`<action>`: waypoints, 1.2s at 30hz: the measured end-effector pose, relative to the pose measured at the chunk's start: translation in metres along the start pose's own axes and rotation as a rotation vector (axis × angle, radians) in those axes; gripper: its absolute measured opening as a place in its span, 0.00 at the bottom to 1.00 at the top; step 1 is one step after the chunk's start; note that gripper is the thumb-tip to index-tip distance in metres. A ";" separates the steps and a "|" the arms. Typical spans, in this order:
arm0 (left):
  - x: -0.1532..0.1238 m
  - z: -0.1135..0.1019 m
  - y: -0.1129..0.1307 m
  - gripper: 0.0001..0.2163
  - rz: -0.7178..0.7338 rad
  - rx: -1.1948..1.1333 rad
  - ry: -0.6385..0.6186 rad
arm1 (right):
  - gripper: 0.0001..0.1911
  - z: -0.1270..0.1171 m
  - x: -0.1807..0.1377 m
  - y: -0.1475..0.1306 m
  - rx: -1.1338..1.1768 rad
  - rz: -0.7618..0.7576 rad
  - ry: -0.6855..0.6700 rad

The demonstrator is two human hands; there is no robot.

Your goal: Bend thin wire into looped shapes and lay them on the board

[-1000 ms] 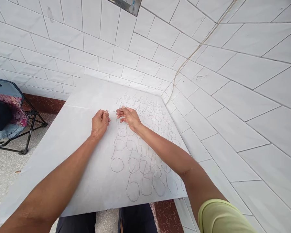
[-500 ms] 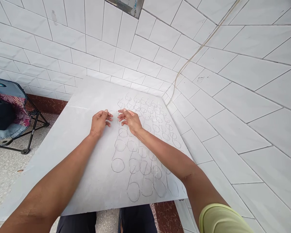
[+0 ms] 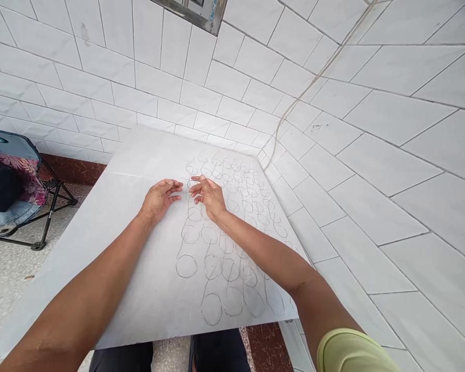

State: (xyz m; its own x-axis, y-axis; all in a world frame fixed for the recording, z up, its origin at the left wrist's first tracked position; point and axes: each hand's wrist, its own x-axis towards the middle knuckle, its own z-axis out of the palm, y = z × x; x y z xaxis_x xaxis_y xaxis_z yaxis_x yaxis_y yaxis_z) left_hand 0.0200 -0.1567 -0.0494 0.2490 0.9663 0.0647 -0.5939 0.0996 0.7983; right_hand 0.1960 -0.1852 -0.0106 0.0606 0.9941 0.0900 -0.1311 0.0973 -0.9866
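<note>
Just above the middle of a pale counter (image 3: 147,289), the person's two bare hands face each other with a narrow gap between their fingertips. The left hand (image 3: 158,200) is loosely curled, its thumb lying close to the index finger and the other fingers partly bent. The right hand (image 3: 210,197) is likewise half curled, thumb near the index finger, the rest slightly spread. Whether either one pinches a fine strand is too small to tell. Under and around the right hand, and on to its right, rows of thin wire-like rings (image 3: 209,235) lie flat on the counter, many joined by slender lines; some sit beyond the fingertips and others run back toward the person, past the right forearm. The left hand is just to the left of these rows. Nearer the person than both hands, dark trouser legs (image 3: 220,351) show below the counter's edge, and a yellow-green sleeve (image 3: 352,351) covers the right upper arm. Well to the left of the hands, a folding chair (image 3: 33,183) carrying a dark bundle (image 3: 0,186) stands on a speckled floor (image 3: 8,274). Ahead of them rises a white tiled wall (image 3: 158,77); farther off to the right, a thin cable (image 3: 313,79) runs down toward the corner.
</note>
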 end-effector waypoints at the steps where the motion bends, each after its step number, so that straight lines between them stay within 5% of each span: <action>1: 0.000 -0.001 0.000 0.07 0.006 -0.016 0.000 | 0.27 0.000 0.000 0.001 0.007 0.003 -0.010; 14: -0.002 0.003 0.008 0.08 -0.007 -0.115 0.049 | 0.18 -0.015 -0.008 0.002 0.032 0.102 -0.114; 24: 0.000 0.001 0.007 0.08 -0.013 -0.102 0.048 | 0.14 -0.033 -0.010 -0.003 -0.210 0.055 -0.225; 36: 0.001 0.001 0.005 0.09 -0.042 -0.072 0.000 | 0.10 -0.020 -0.008 -0.013 -0.538 0.073 -0.372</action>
State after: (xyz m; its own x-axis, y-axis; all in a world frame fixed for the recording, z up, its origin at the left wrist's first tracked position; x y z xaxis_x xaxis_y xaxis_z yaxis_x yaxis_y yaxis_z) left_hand 0.0180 -0.1555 -0.0453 0.2746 0.9610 0.0324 -0.6368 0.1565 0.7550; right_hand 0.2166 -0.1957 -0.0014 -0.2880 0.9570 -0.0337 0.3971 0.0873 -0.9136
